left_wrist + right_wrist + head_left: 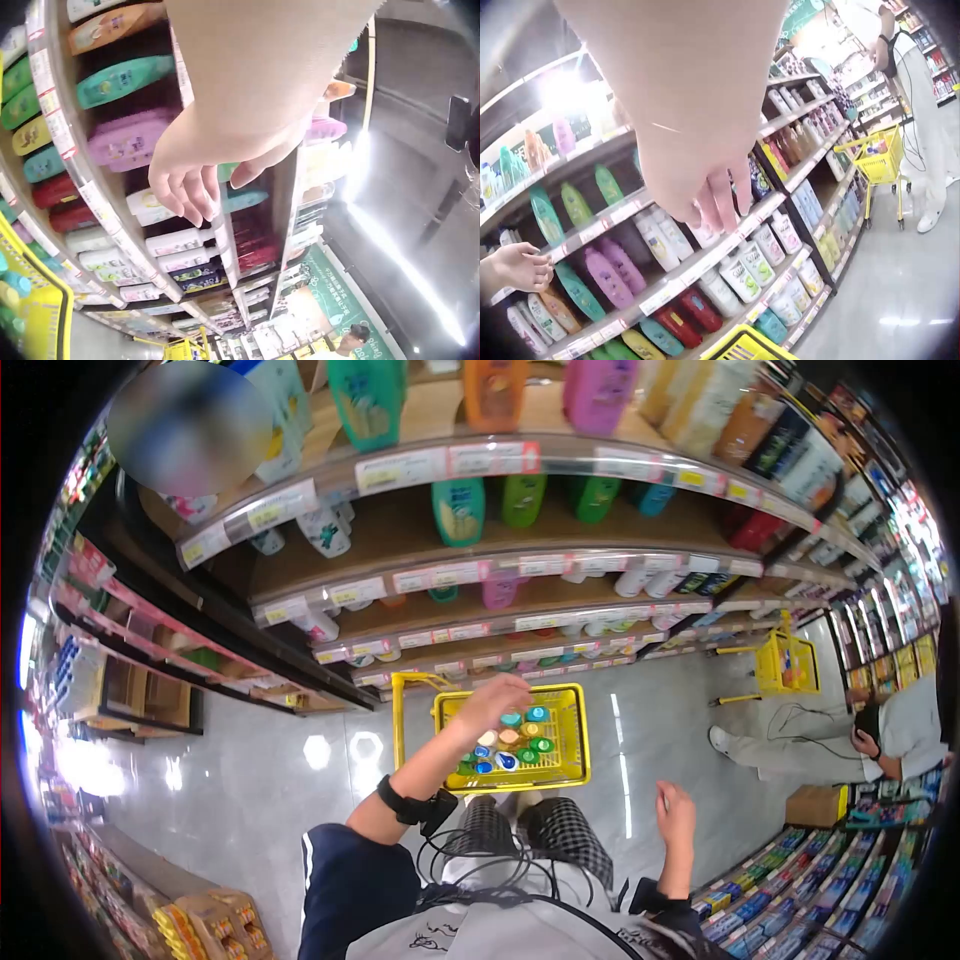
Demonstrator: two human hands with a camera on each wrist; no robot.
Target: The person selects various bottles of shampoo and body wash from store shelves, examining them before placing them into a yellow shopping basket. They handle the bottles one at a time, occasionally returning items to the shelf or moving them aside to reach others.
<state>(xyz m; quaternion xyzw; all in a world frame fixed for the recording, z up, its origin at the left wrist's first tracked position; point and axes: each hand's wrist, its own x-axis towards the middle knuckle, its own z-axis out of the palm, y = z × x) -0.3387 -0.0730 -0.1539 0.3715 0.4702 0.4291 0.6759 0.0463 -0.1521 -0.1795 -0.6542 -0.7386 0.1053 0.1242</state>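
My left hand (490, 712) is held out above the yellow shopping basket cart (577, 760), its fingers loosely bent and nothing in them. In the left wrist view the same hand (202, 161) hangs with its fingers curving down, overlapping the shelves. Inside the cart stand several bottles, among them a green-capped bottle (529, 756) and a blue-and-white one (507, 761). Off to the right of the cart, my right hand (676, 815) is in the air beside my body, holding nothing. The right wrist view shows its relaxed fingers (721, 199) in front of bottle-filled shelves.
A shelf unit (330, 565) with shampoo-like bottles, including a teal bottle (458, 512), rises ahead. Another yellow cart (788, 663) and a person in light clothes (815, 745) are at the right. Grey floor (270, 780) surrounds my cart; packed shelves stand behind on the right.
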